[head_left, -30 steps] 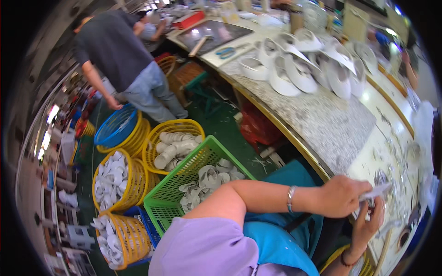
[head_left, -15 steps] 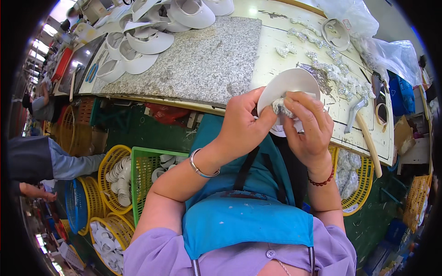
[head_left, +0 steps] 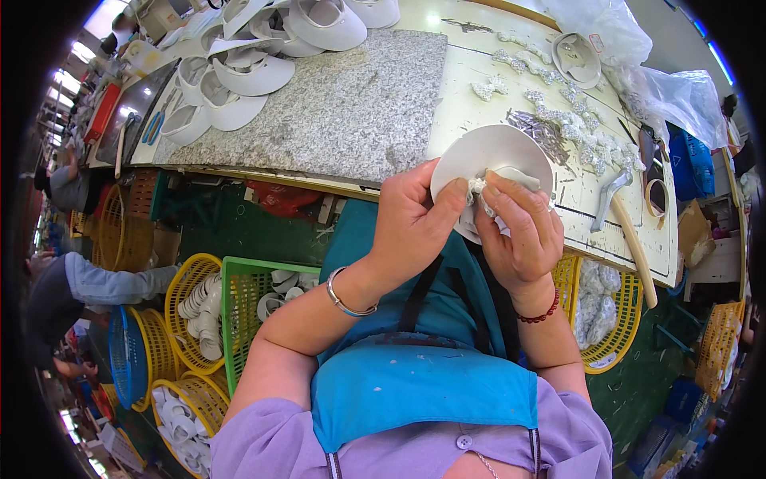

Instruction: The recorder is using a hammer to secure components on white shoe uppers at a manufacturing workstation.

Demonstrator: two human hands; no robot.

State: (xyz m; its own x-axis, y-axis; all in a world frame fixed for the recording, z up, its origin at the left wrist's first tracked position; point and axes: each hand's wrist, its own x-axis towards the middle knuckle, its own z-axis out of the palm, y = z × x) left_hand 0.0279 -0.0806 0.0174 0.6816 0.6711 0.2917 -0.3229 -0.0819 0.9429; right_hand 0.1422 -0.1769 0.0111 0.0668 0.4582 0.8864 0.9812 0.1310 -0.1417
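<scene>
A white sun visor (head_left: 496, 148) is held up at the table's front edge, its brim facing away from my body. My left hand (head_left: 416, 214) grips its left side, with the thumb pressed on the inner part. Opposite it, my right hand (head_left: 523, 230) has fingers and thumb pinched together at the visor's middle. Between both thumbs and fingers a bit of a sparkly silver bow (head_left: 477, 187) shows; most of it is hidden by my fingers. Several similar silver bows (head_left: 488, 88) lie on the table past my hands, beside a pile of thin metal strips (head_left: 539, 132).
White visors (head_left: 231, 102) are heaped at the left on a grey granite slab (head_left: 351, 112). A hammer (head_left: 632, 239) and a tape roll (head_left: 659, 198) lie at the table's right edge. Below stand a green crate (head_left: 231, 319) and yellow baskets (head_left: 177, 295). Another person (head_left: 60, 299) is at far left.
Both hands have shifted slightly left with the visor, which has turned so more of its brim shows. My right fingers now cover more of the silver bow. The person at far left has moved.
</scene>
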